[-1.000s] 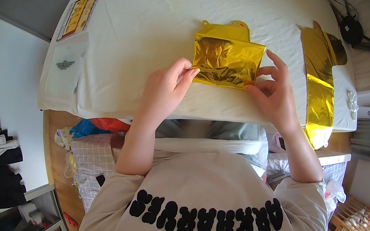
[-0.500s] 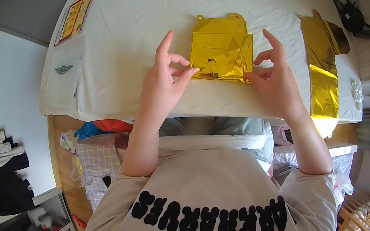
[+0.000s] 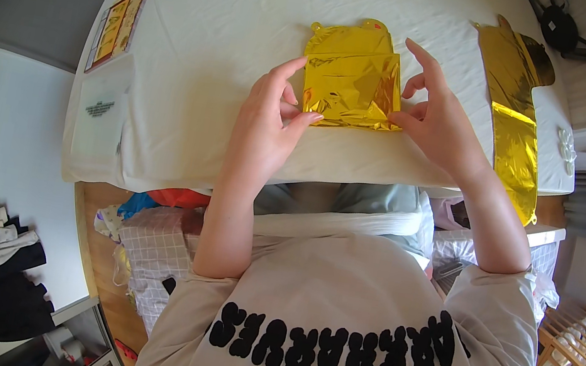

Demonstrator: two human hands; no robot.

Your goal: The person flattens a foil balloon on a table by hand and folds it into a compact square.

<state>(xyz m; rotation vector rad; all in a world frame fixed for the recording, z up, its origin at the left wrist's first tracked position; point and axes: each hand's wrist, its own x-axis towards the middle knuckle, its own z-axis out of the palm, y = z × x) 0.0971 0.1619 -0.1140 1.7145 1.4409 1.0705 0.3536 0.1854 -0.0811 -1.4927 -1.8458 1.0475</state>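
Observation:
A deflated gold foil balloon [image 3: 355, 76], folded into a rough rectangle, lies on the white-covered table in front of me. Small tabs stick out along its far edge, and its near edge is creased. My left hand [image 3: 275, 105] holds the near left corner with the thumb, its index finger bent beside the left edge. At the near right corner, my right hand [image 3: 434, 118] grips the foil between thumb and curled fingers, with its index finger raised. A second flat gold foil balloon [image 3: 514, 136] lies unfolded to the right, partly hanging over the table's near edge.
A colourful printed card [image 3: 118, 27] and a clear plastic bag [image 3: 102, 110] lie on the table's left side. A small white coil [image 3: 567, 145] rests near the right edge. A black object with arms [image 3: 558, 27] is at the far right. A white sheet covers the table [image 3: 195, 72].
My left index finger has bent down toward the foil's left edge, and the left hand has shifted slightly right. The right hand's index finger leans a little further left.

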